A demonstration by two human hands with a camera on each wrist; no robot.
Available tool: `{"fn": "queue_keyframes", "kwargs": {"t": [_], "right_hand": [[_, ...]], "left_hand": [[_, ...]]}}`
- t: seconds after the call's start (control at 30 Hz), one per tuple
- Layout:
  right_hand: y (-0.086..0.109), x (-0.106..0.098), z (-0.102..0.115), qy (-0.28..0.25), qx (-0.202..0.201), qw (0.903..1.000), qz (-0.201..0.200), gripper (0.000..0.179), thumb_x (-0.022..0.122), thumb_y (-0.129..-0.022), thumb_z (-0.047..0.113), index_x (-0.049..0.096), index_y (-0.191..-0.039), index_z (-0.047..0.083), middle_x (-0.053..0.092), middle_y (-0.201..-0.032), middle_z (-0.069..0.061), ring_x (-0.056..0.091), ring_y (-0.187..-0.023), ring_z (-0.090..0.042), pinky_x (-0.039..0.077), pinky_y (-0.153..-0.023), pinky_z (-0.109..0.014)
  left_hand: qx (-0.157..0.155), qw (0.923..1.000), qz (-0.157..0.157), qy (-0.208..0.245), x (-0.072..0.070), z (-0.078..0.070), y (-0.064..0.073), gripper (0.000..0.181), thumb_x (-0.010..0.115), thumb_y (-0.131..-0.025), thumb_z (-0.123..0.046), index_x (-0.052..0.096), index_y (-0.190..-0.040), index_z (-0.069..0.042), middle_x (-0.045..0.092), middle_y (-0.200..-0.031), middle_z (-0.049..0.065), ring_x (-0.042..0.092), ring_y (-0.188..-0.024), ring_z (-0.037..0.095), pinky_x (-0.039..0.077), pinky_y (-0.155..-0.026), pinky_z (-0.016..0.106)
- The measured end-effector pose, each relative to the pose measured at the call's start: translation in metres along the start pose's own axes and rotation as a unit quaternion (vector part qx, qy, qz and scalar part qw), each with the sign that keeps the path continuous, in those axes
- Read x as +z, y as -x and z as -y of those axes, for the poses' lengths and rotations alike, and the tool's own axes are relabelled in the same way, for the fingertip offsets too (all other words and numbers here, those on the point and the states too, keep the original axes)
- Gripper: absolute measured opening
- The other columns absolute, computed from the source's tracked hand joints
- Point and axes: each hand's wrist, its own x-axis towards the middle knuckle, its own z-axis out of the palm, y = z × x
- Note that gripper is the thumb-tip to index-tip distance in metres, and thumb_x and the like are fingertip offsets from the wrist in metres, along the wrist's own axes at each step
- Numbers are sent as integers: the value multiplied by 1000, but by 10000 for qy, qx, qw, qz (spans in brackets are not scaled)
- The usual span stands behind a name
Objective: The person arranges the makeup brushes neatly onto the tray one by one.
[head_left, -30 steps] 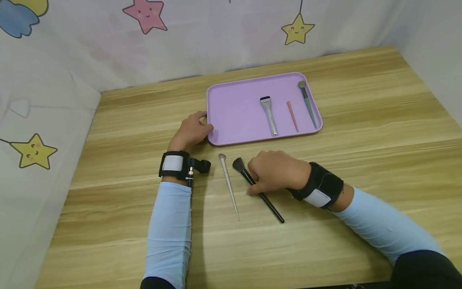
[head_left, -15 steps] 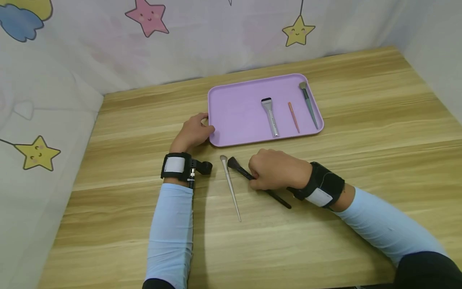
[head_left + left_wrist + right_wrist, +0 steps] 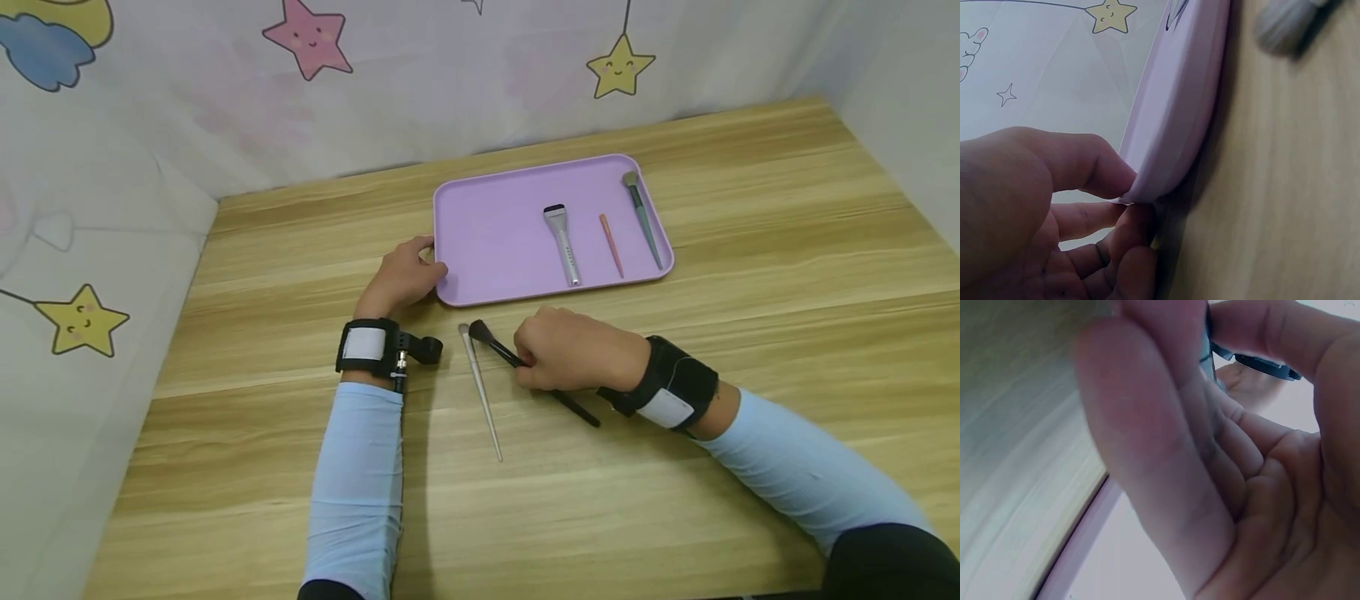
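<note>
In the head view my left hand (image 3: 401, 275) pinches the near left corner of the lilac tray (image 3: 491, 229). The left wrist view shows the thumb over the tray's rim (image 3: 1175, 125) and the fingers beneath. My right hand (image 3: 579, 350) pinches a black makeup brush (image 3: 576, 407) by mid-handle, its dark bristles pointing up and left. Beside it a slim pale-handled makeup brush (image 3: 482, 390) lies on the table; the two brush heads are close together. In the right wrist view my fingers (image 3: 1141, 425) hide most of the held brush.
On the tray lie a flat silver brush (image 3: 562, 246), a small pink brush (image 3: 611, 246) and a green-handled brush (image 3: 642, 221). The wooden table (image 3: 285, 250) meets a curtain (image 3: 450, 92) printed with stars at the back.
My right hand has gripped the black brush and turned it, its handle end swinging up and right and its bristles moving left toward the pale brush. My left hand stays on the tray.
</note>
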Motion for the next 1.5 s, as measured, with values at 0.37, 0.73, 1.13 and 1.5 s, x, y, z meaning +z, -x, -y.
{"fn": "queue_keyframes", "kwargs": {"t": [0.37,0.73,1.13,1.5], "right_hand": [[-2,-2,-1,-102,-5,9988,-478,20,67,-87,16,62,-69,12,44,-55,8,41,-50,-6,35,-48,-25],[-3,-3,0,-354,342,9935,-1022,18,68,-90,15,72,-98,-1,50,-50,9,40,-42,-3,32,-43,-24],[-5,-5,0,-438,313,9875,-1483,24,70,-92,15,73,-107,-3,53,-50,7,45,-44,-5,34,-44,-24],[-5,-9,-1,-430,423,9832,-1722,30,71,-94,17,71,-109,-8,59,-58,1,51,-47,-9,39,-45,-26]], "left_hand": [[1,10000,-23,18,1,1,0,64,53,-97,-23,37,-156,-5,61,-90,12,55,-75,21,43,-68,31],[36,10000,-81,-35,1,1,0,63,53,-96,-23,38,-155,-5,62,-93,13,56,-79,22,44,-70,32],[83,9999,-81,-43,0,2,-1,64,53,-96,-24,38,-155,-6,63,-100,15,57,-85,25,44,-74,33],[-15,10000,-83,-9,1,2,-2,64,53,-95,-24,37,-155,-6,63,-105,17,57,-90,27,45,-79,36]]}}
